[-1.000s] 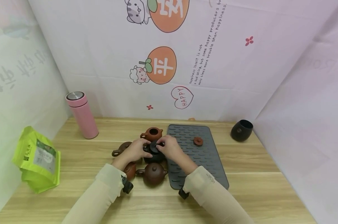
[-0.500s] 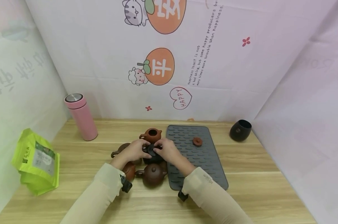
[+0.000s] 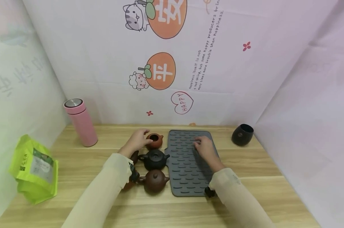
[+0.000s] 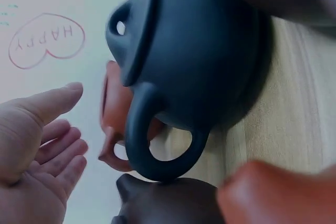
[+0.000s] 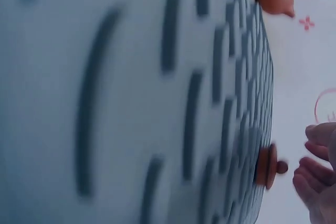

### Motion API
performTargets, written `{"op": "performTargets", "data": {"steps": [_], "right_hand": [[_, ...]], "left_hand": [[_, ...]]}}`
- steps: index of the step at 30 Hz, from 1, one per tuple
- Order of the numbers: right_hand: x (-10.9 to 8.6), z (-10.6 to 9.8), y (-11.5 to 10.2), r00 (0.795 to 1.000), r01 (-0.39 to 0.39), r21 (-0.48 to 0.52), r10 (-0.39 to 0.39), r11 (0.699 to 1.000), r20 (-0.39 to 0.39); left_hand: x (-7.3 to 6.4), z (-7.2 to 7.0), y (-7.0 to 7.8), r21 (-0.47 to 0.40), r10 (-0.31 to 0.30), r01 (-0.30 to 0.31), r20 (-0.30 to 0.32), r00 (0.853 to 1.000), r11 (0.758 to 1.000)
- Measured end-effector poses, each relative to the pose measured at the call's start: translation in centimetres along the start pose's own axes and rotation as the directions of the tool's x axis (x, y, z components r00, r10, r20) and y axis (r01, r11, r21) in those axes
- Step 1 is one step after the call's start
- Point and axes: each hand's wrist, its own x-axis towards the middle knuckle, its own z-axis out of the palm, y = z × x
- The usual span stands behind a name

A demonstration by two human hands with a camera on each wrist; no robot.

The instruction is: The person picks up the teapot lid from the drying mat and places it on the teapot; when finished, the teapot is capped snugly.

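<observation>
My left hand (image 3: 137,140) hovers at the left of an orange-brown clay teapot (image 3: 157,144) whose top is uncovered. Its fingers are extended and apart, with nothing between them in the left wrist view. Over the grey ridged mat (image 3: 180,177) is my right hand (image 3: 205,148), fingers loosely bent. The right wrist view shows the small orange teapot lid (image 5: 270,166) on the mat, with that hand (image 5: 320,174) close to its knob but apart from it; in the head view the hand hides the lid. A black teapot (image 3: 154,161) stands lidded between the hands.
A dark brown teapot (image 3: 154,182) stands in front of the black one. More teapots sit partly hidden under the left forearm. A pink thermos (image 3: 83,125) and green pouch (image 3: 36,171) stand at left. A black cup (image 3: 242,135) is at back right.
Both hands have left the black teapot, its lid now seated on top. The left hand moved up-left to the orange teapot; the right moved right over the mat toward the orange lid.
</observation>
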Motion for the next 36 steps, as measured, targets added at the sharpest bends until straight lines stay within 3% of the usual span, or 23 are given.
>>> {"op": "performTargets", "data": {"steps": [4, 8, 16, 23, 29, 33, 36], "right_hand": [[0.2, -0.4, 1.6, 0.995, -0.097, 0.033, 0.095, 0.995, 0.042], [0.0, -0.5, 1.8, 0.988, -0.143, 0.046, 0.139, 0.989, 0.072], [-0.1, -0.2, 2.4, 0.984, -0.169, 0.071, 0.164, 0.983, 0.072], [-0.1, -0.4, 1.9, 0.978, -0.199, 0.067, 0.194, 0.978, 0.072], [0.5, -0.5, -2.2, 0.991, -0.123, 0.100, 0.118, 0.987, 0.054], [1.2, 0.2, -5.5, 0.999, -0.007, 0.132, 0.001, 0.991, 0.049], [1.6, 1.1, -7.8, 0.993, 0.089, 0.157, -0.099, 0.984, 0.058]], "left_hand": [[0.5, 0.3, -0.3, -0.001, -0.026, 0.026, 0.015, 1.000, 1.000], [0.7, 0.9, -0.6, -0.010, -0.052, 0.052, 0.012, 0.999, 0.999], [1.1, 1.9, -1.8, -0.065, -0.047, 0.046, -0.014, 0.999, 0.997], [1.4, 2.0, -1.7, -0.073, -0.054, 0.053, -0.018, 0.998, 0.996], [1.6, 2.2, -1.9, -0.062, -0.051, 0.050, -0.017, 0.999, 0.997], [1.6, 2.1, -2.2, -0.074, -0.048, 0.047, -0.013, 0.999, 0.996], [1.5, 1.9, -2.3, -0.086, -0.049, 0.047, -0.021, 0.999, 0.995]]}}
